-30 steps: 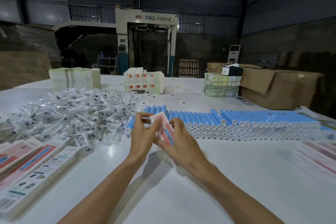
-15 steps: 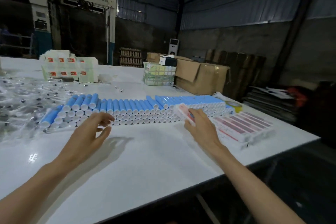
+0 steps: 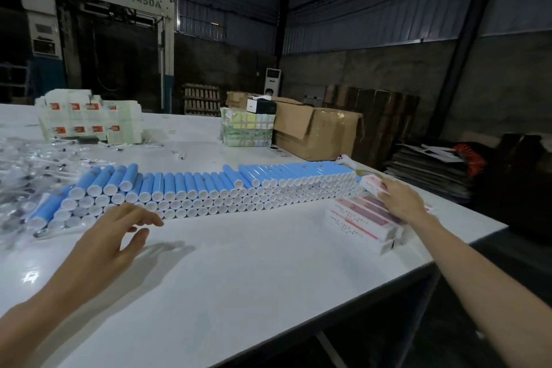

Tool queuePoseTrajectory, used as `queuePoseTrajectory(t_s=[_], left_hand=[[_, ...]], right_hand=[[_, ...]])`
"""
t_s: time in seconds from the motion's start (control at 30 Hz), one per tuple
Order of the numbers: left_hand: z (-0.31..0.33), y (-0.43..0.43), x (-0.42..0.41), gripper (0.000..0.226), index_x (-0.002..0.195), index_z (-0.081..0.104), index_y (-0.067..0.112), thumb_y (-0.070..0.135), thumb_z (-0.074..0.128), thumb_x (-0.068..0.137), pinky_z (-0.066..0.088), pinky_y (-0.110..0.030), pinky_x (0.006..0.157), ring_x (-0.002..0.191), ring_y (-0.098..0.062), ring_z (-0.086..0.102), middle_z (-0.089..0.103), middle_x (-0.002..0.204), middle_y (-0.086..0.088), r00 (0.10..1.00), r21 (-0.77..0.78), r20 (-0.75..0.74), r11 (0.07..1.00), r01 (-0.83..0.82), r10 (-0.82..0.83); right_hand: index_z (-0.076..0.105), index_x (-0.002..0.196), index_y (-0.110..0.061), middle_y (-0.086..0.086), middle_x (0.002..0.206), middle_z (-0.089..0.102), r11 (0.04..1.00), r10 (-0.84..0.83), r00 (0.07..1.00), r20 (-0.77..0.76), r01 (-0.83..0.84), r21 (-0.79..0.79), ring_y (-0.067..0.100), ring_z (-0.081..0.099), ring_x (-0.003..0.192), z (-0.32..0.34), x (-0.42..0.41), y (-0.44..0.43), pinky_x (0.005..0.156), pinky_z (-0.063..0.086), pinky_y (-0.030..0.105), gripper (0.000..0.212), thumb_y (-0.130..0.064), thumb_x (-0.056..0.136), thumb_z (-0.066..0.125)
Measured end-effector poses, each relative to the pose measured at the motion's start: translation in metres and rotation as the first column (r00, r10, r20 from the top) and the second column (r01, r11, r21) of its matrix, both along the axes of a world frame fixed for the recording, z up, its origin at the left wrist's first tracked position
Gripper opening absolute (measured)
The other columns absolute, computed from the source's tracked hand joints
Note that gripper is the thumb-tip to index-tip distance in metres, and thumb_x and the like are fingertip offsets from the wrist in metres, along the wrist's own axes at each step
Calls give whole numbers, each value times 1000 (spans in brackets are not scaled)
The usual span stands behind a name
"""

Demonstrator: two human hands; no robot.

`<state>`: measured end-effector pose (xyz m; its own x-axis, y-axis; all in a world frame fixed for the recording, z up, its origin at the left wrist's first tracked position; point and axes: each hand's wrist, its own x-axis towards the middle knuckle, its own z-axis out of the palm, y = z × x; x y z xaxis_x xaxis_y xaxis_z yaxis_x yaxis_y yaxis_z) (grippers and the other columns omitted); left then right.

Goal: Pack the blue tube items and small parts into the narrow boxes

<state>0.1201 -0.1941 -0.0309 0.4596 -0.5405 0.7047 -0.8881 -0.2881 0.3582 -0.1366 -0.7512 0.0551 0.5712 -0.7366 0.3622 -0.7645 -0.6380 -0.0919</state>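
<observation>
1. The left grip (image 3: 110,242), the person's bare left hand, is in the lower left of the frame. Its fingers are loosely spread and slightly bent, and it holds nothing. It hovers over the white counter (image 3: 239,272), with its fingertips just in front of the lowest row of tube caps.
2. The right grip (image 3: 400,200) is at the right of the frame. Its fingers curl on one narrow box (image 3: 370,184), white with red and pink print, and hold it by its near end.
3. That box is tilted above a stack of packed boxes (image 3: 358,219) lying flat near the counter's right edge, just beside the right end of the tubes.
4. The blue tubes (image 3: 209,185) lie in a long stacked row across the middle of the frame, white caps facing the camera.
5. The small parts (image 3: 27,170), in clear wrappers, are heaped at the left edge, touching the left end of the tube row.
6. Farther back on the counter stand a block of white cartons with red marks (image 3: 86,119) at upper left and a greenish bundle (image 3: 246,131) at centre.
7. A brown cardboard carton (image 3: 313,134) sits beside that bundle, with its flap open.
</observation>
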Motion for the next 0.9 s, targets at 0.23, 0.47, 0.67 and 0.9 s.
queuePoseTrajectory(t_s=[0.23,0.47,0.67,0.9], left_hand=[[-12,4,23,26,117,60,56,51,37,108,55,-38,84,118,-12,60,62,123,24,997,62,71,998,-27,22],[-22,4,41,26,117,61,61,50,39,107,48,-35,90,122,-13,58,61,126,16,997,134,40,989,-65,60],[10,-1,9,22,117,62,55,41,48,108,51,-29,84,112,-8,61,60,121,25,996,111,53,991,-72,67],[49,32,-22,21,114,68,34,16,65,104,58,-35,80,96,0,63,66,106,19,966,173,-28,953,-249,257]], right_hand=[[53,141,-20,11,143,59,984,-171,982,-84,175,45,32,55,130,-6,6,-67,109,42,42,36,-22,105,51],[44,149,-19,11,153,49,981,-196,971,-135,195,-21,32,44,140,-16,15,-76,116,34,48,44,-25,106,48],[62,130,-7,16,127,66,973,147,960,239,-97,-211,34,58,119,-9,72,24,102,43,46,29,-15,104,52],[59,93,-24,-12,79,56,694,630,501,594,-707,-140,8,53,72,-19,172,258,62,37,25,13,-24,105,53]])
